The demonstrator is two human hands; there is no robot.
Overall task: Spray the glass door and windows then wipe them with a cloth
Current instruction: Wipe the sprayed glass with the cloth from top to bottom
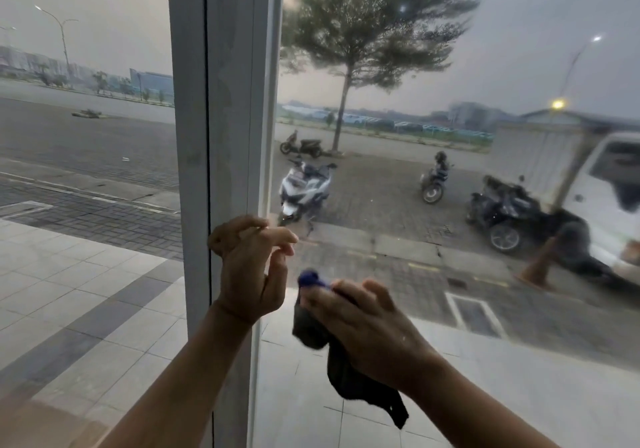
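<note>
A white frame post (228, 101) divides two glass panes, the left pane (86, 135) and the right pane (450, 135), which looks hazy and streaked. My left hand (251, 267) is raised in front of the post at its lower part, with fingers loosely curled and nothing visible in it. My right hand (360, 319) is just to its right, close to the right pane. It grips a dark cloth (346, 375) that hangs down below the palm. A small blue object (311, 279), blurred, sticks out beyond the fingertips.
Through the glass I see a tiled walkway (86, 291), paved parking with several motorbikes (304, 187), a tree (346, 66), an orange cone (540, 267) and a white truck (616, 187).
</note>
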